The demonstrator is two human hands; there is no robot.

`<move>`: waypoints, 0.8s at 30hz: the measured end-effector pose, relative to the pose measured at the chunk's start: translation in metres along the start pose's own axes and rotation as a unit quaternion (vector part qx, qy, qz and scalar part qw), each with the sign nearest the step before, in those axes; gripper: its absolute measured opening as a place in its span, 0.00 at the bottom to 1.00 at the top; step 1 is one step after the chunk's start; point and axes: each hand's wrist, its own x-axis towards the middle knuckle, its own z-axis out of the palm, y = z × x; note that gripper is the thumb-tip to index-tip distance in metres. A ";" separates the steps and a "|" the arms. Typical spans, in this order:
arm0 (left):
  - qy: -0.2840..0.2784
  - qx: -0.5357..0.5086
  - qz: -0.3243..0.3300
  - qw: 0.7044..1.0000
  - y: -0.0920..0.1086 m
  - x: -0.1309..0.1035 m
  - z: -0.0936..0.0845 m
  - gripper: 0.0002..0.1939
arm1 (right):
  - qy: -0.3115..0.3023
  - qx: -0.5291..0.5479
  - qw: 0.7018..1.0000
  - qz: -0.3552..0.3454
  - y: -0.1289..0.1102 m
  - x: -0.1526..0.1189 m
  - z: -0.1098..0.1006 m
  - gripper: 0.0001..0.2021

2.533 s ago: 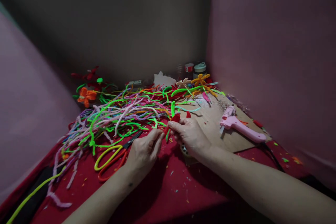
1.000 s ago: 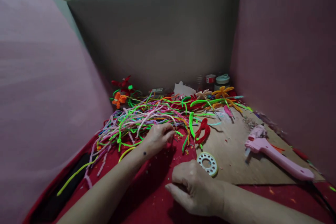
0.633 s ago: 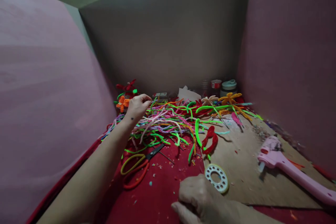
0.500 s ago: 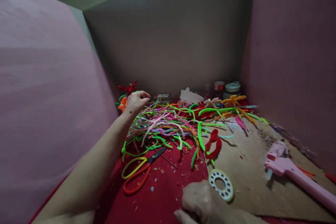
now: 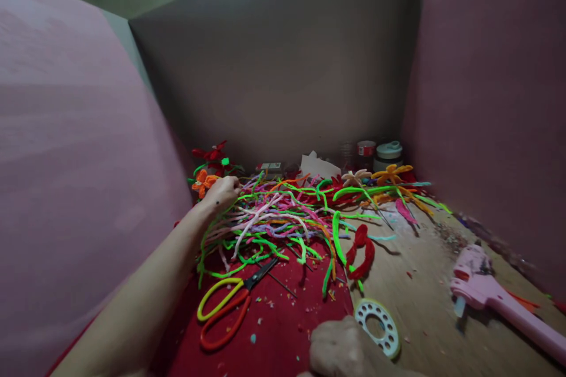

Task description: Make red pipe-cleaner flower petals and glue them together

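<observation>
Lifting my left hand point(image 5: 222, 192) could snag tangled pipe cleaners point(image 5: 265, 206); I can't tell whether it or my right hand point(image 5: 338, 346) holds anything.

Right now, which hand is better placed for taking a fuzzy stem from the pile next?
Probably the left hand: it is at the back left edge of the pile, while the right hand is nearer the person, beside the white ring.
</observation>
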 end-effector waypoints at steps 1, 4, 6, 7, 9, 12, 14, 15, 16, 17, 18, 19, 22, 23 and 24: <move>0.010 -0.002 -0.003 1.000 0.000 0.000 -0.003 0.04 | 0.003 0.002 1.000 0.002 0.000 0.000 0.000 0.24; 0.034 -0.016 -0.011 0.999 0.002 0.000 -0.014 0.05 | 0.001 0.004 1.000 0.005 0.000 -0.001 0.001 0.24; 0.049 -0.030 -0.016 0.998 0.003 -0.001 -0.018 0.05 | -0.012 0.006 1.000 0.006 0.000 -0.001 0.001 0.23; 0.057 -0.037 -0.018 0.998 0.003 -0.001 -0.018 0.05 | -0.018 0.009 1.000 0.007 0.000 -0.001 0.000 0.23; 0.072 -0.054 -0.020 0.996 0.002 -0.001 -0.018 0.05 | -0.024 0.014 1.000 0.014 -0.001 -0.001 -0.001 0.22; 0.086 -0.078 -0.018 0.993 -0.001 -0.001 -0.016 0.06 | -0.027 0.015 0.999 0.029 -0.003 0.001 -0.003 0.20; 0.092 -0.091 -0.019 0.991 -0.003 -0.001 -0.016 0.06 | -0.025 0.015 0.999 0.032 -0.004 0.001 -0.004 0.20; 0.094 -0.097 -0.021 0.991 -0.003 -0.002 -0.016 0.06 | -0.023 0.014 0.999 0.030 -0.004 0.001 -0.004 0.20; 0.096 -0.102 -0.023 0.990 -0.003 -0.003 -0.016 0.06 | -0.021 0.013 0.999 0.028 -0.004 0.002 -0.004 0.20; 0.097 -0.107 -0.025 0.989 -0.002 -0.004 -0.017 0.06 | -0.021 0.011 0.999 0.028 -0.004 0.002 -0.004 0.19; 0.097 -0.111 -0.028 0.989 -0.001 -0.006 -0.018 0.06 | -0.022 0.010 0.999 0.027 -0.004 0.002 -0.005 0.19; 0.098 -0.116 -0.031 0.988 0.000 -0.007 -0.018 0.06 | -0.024 0.010 0.999 0.026 -0.005 0.003 -0.005 0.19; 0.114 -0.132 -0.049 0.983 0.003 -0.007 -0.020 0.05 | -0.030 0.014 0.999 0.027 -0.006 0.004 -0.008 0.18; 0.125 -0.140 -0.060 0.980 0.004 -0.007 -0.021 0.05 | -0.030 0.016 0.999 0.027 -0.006 0.004 -0.009 0.18; 0.135 -0.149 -0.073 0.977 0.004 -0.006 -0.021 0.06 | -0.029 0.017 0.999 0.029 -0.007 0.005 -0.009 0.18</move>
